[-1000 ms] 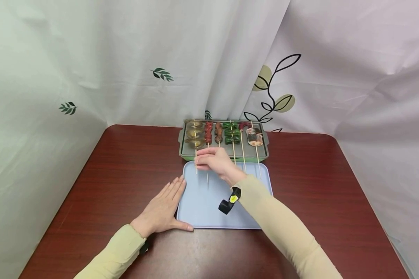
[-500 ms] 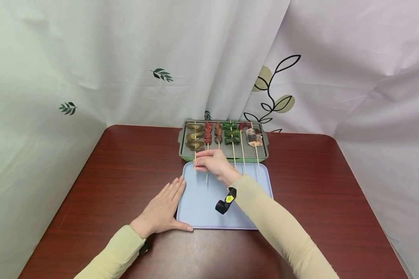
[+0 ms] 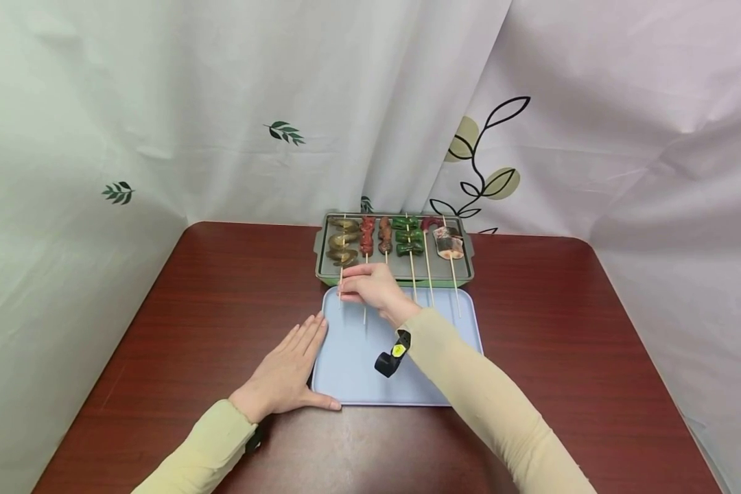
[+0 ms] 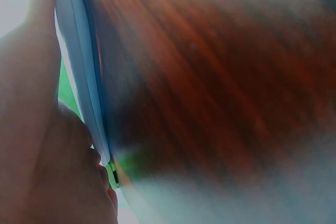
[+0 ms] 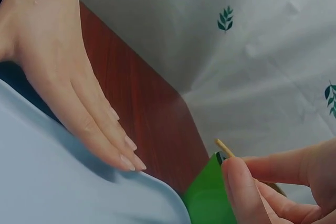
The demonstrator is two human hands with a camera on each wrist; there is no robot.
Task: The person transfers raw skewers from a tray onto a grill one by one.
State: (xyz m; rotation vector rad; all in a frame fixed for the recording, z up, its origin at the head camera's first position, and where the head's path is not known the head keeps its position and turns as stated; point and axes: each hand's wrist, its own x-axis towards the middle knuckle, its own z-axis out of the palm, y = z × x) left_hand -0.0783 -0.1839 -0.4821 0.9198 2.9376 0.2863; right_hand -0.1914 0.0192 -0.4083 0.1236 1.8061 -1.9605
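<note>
In the head view my right hand (image 3: pixel 373 285) pinches the wooden stick of a skewer threaded with olive-brown pieces (image 3: pixel 344 241), between thumb and fingertips. Its food end lies over the left part of a grey grill plate (image 3: pixel 441 272) with a green base. The right wrist view shows the stick's end (image 5: pixel 224 147) sticking out past the thumb. My left hand (image 3: pixel 284 374) rests flat along the left edge of a light blue tray (image 3: pixel 352 374), thumb at the front corner and fingers extended. That hand (image 4: pixel 31 129) fills the left of its blurred wrist view, beside the tray's edge.
Right of the held skewer lie a red meat skewer (image 3: pixel 367 237), a brown meat skewer (image 3: pixel 385 235), a green pepper skewer (image 3: pixel 410 247), a dark red curled skewer (image 3: pixel 431 223) and a fish skewer (image 3: pixel 449 242). Their sticks point toward the tray. A white curtain (image 3: pixel 241 82) hangs behind the table (image 3: pixel 222 274).
My right hand has shifted slightly left, swinging the stick's near end left. The skewer's food end has come slightly nearer on the grill plate. My left hand stays in place.
</note>
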